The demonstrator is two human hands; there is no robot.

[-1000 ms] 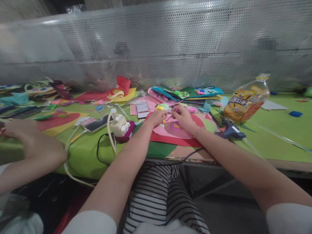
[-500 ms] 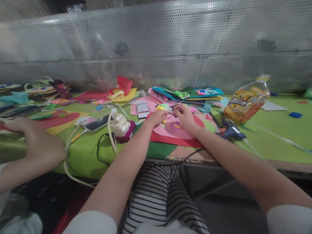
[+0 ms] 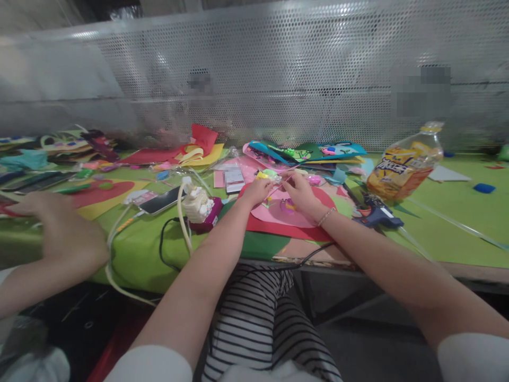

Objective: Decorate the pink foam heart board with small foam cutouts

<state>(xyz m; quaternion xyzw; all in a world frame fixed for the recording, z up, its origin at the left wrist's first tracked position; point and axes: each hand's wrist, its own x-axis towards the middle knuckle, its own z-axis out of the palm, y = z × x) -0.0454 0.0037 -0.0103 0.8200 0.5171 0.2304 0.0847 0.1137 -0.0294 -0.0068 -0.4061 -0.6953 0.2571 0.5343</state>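
Observation:
My left hand is closed, its fingertips pinching one end of a thin pink strand. The same strand runs to my right hand, whose fingers are also pinched together, with a bracelet at the wrist. What the strand is made of I cannot make out. Both hands hover over a pink paper shape that lies on a larger red paper piece. A small purple and yellow figure sits on the pink paper below my right hand. Small yellow and bright pink lumps lie just beyond my fingers.
A glue gun and a tilted bottle of orange liquid are at the right. To the left are a power adapter with cables and a phone. A co-worker's hand reaches in at far left. Decorated blue cards lie behind.
My hands stay close together over the pink paper, with the strand now pulled straighter between them. The co-worker's hand has shifted slightly and is blurred. The view has moved a little.

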